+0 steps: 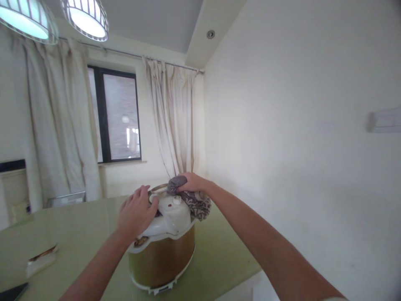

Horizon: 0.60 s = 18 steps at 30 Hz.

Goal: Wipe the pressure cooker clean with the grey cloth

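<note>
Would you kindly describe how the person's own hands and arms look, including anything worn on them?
The left hand and right hand are ungloved, with no watch or bracelet visible. Both forearms are bare; what seems a pale sleeve edge shows at the right arm's lower end.

Greyish cloth with dark scrollwork, white-lidded golden-brown cooker, pale green tabletop
</note>
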Motion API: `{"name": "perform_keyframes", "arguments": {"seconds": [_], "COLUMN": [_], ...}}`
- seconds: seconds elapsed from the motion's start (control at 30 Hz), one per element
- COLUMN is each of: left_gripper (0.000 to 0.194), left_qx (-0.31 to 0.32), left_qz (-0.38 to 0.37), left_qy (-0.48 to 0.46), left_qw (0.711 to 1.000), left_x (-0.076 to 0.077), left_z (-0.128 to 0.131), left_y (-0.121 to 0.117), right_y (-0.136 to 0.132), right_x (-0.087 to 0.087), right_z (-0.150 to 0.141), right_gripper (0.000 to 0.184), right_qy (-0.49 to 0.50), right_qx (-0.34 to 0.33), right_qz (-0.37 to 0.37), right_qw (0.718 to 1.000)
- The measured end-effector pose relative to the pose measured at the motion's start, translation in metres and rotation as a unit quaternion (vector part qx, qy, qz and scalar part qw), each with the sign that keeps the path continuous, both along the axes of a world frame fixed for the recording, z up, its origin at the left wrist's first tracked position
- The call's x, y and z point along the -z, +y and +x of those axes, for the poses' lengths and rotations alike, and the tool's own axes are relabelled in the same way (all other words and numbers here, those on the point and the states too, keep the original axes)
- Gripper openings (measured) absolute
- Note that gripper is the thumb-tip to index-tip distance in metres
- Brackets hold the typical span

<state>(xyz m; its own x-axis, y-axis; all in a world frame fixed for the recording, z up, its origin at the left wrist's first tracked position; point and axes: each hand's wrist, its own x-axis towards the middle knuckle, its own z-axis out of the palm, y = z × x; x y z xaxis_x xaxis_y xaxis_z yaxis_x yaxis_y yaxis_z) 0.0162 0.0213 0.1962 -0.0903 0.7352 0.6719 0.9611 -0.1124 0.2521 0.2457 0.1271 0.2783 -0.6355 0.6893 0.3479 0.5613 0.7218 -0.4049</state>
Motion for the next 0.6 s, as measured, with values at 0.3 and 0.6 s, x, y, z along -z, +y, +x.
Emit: {"name": "perform_keyframes", "arguments": {"seconds": [0.3, 0.6], "left_gripper": [0.066, 0.07], "left_qx": [0.098, 0.11], "left_qz": [-0.079, 0.037], "left_qy": [-0.022, -0.087], "left_qw": [0.992, 0.989], "left_x": [-0.003, -0.003], "left_z": [0.003, 0.002], "left_y": [0.021, 0.019], "right_y": [-0.041, -0.135], "right_x": [0.133, 0.258], "right_z": [0.031, -0.022], "right_gripper": [0.037, 0.058], "right_qy": [0.479, 0.557], "right_qx": [0.141, 0.26], "right_qz": [0.011, 0.11], "right_qw": [0.866, 0.781]}}
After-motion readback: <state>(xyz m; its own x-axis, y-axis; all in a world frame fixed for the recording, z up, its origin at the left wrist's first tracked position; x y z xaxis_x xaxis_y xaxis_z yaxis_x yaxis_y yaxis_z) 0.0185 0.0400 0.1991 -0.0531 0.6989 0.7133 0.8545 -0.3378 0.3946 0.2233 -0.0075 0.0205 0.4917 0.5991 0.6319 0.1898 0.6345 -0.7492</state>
